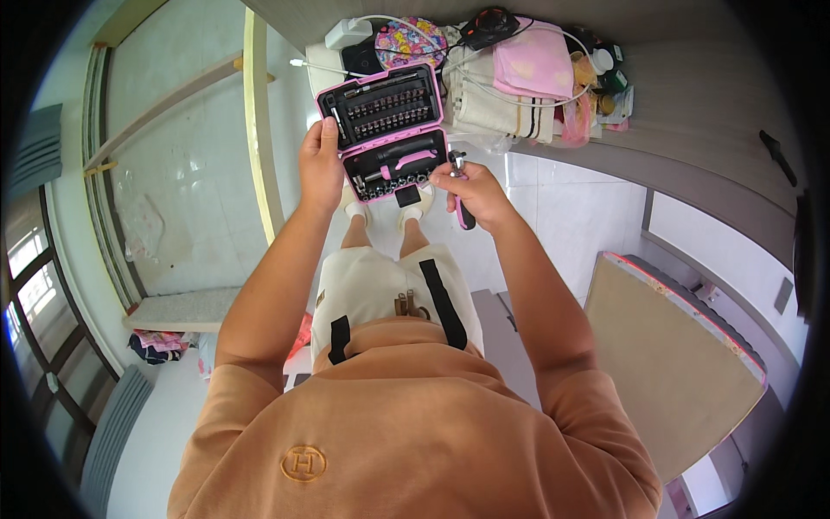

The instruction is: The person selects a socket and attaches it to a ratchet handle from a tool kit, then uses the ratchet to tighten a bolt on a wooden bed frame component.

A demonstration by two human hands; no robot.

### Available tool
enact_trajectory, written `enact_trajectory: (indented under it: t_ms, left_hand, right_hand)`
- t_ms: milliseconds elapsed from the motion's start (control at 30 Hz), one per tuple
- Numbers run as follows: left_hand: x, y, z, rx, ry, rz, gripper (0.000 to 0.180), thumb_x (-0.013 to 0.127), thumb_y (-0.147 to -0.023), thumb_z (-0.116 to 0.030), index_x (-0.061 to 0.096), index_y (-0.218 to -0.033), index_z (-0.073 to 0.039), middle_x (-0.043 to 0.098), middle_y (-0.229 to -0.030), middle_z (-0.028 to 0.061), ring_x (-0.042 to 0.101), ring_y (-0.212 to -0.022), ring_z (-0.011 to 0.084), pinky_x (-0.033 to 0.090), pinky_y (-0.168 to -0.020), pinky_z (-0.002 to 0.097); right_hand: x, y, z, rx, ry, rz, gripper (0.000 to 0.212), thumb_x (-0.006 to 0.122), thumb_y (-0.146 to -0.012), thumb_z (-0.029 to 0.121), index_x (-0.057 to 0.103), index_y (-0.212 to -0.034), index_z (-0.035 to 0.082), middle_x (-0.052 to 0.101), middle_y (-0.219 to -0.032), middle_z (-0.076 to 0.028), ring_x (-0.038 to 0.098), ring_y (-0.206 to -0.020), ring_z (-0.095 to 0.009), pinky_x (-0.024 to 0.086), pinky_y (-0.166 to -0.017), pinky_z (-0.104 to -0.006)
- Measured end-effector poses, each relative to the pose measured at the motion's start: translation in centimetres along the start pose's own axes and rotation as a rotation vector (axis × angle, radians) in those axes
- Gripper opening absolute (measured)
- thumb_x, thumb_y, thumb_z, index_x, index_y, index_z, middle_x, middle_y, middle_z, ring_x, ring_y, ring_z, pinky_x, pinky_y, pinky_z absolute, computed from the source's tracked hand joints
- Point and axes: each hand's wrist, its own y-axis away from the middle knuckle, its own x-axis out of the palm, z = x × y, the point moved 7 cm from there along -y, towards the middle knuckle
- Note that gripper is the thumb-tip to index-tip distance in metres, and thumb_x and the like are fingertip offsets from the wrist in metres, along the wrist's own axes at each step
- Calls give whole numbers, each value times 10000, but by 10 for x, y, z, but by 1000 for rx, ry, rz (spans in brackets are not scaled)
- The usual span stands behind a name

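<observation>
As our left hand [322,164] grips the open tool case [393,138], our right hand [475,192] grasps the ratchet [457,161] beside it.
We do well to hold the case level — bits [387,110] and sockets [393,188] could spill — and guide the ratchet clear of its right edge.

On the front of the brown shirt [424,432], one capital letter [303,464] is stitched inside an oval emblem [303,464].

Looking down on a grey-brown surface [700,130], piled along its near edge with a white adapter [348,33], a round floral item [406,43], a striped cream cloth [488,108] and a white-capped container [601,60].
</observation>
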Motion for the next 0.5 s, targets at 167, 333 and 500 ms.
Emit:
enact_trajectory:
  t_ms: [167,333,500]
  left_hand:
    - [1,1,7,-86,53,27,354,451,-963,-365,549,-1109,-58,559,-847,-16,483,-690,59,447,-602,217]
    - [7,3,2,-167,104,104,337,474,-955,-349,529,-1166,-92,581,-947,-10,534,-788,86,488,-719,294]
    - [0,-1,13,-172,-10,231,334,508,-943,-327,537,-1187,-101,586,-1041,-9,550,-915,105,474,-816,345]
  right_hand:
    - [-5,-8,-2,-38,38,-50,171,665,-821,165,619,-892,16,591,-764,-30,495,-531,-99,429,-505,-249]
    - [-5,-3,6,-54,34,-100,172,672,-816,160,621,-889,13,583,-716,-16,491,-527,-87,420,-498,-245]
    - [-7,3,-6,-22,-42,-176,177,673,-813,160,624,-889,9,570,-681,-18,493,-526,-90,412,-496,-244]
